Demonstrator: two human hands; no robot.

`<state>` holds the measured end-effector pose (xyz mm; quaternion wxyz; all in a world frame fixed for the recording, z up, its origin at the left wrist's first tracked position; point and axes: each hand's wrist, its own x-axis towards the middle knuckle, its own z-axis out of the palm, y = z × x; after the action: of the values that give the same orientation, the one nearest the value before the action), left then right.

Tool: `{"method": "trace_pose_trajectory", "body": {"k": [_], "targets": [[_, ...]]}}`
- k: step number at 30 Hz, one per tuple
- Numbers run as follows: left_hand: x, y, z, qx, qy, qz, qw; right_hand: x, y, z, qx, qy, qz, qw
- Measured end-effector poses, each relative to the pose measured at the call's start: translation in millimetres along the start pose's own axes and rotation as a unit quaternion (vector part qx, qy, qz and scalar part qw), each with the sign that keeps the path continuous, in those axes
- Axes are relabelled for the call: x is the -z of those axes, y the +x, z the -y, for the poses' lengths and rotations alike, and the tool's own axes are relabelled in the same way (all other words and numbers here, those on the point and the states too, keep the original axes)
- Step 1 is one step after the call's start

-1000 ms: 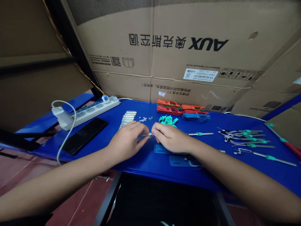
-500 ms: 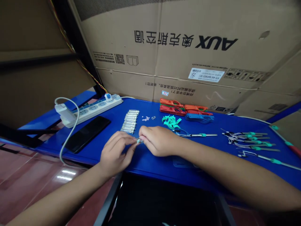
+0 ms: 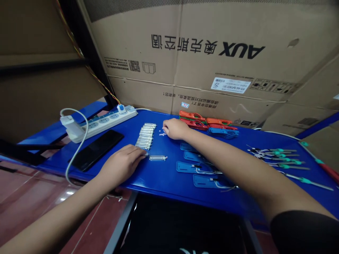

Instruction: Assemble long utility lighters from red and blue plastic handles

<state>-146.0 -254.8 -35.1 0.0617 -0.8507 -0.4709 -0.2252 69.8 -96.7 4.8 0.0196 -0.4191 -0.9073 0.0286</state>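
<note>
My left hand (image 3: 122,164) lies low on the blue table (image 3: 164,183), its fingertips beside the near end of a row of several clear glass tubes with metal caps (image 3: 144,137). One loose glass tube (image 3: 158,158) lies just right of those fingertips, untouched. My right hand (image 3: 174,128) is at the back of the table, its fingers down by a few tiny white-and-metal parts (image 3: 163,133). Whether it has hold of one is hidden. Several flat blue plates with thin wires (image 3: 194,169) lie under my right forearm, partly covered by it.
Red and orange plastic tools (image 3: 192,118) and blue ones (image 3: 222,133) lie at the back. Several green-collared metal probes (image 3: 275,157) lie at right. A power strip (image 3: 100,123) and a black smartphone (image 3: 96,150) lie at left. Cardboard boxes (image 3: 212,70) stand behind.
My hands have come apart from their pinch at mid-table. The left moved back towards the tube row, the right moved far back to the tiny parts, and a glass tube now lies loose on the table.
</note>
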Motion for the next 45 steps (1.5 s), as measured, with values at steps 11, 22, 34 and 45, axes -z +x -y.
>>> {"method": "trace_pose_trajectory", "body": {"k": [11,22,34,45], "targets": [[6.7,2.4,12.8,-0.030,-0.041,0.027,0.998,-13.0,14.1,-11.1,0.125,0.005,0.005,0.992],[7.5,26.4,20.4,-0.048,0.029,0.049,0.997,-3.7,0.9,-22.0,0.124,-0.012,-0.008,0.992],[-3.3,37.7,-29.9,-0.020,-0.041,0.124,0.991,5.8,-35.3,-9.3,0.147,0.015,-0.041,0.988],[3.3,30.7,-41.4,-0.025,-0.096,0.013,0.995,4.7,-112.5,23.8,0.151,0.151,0.014,0.977]]}}
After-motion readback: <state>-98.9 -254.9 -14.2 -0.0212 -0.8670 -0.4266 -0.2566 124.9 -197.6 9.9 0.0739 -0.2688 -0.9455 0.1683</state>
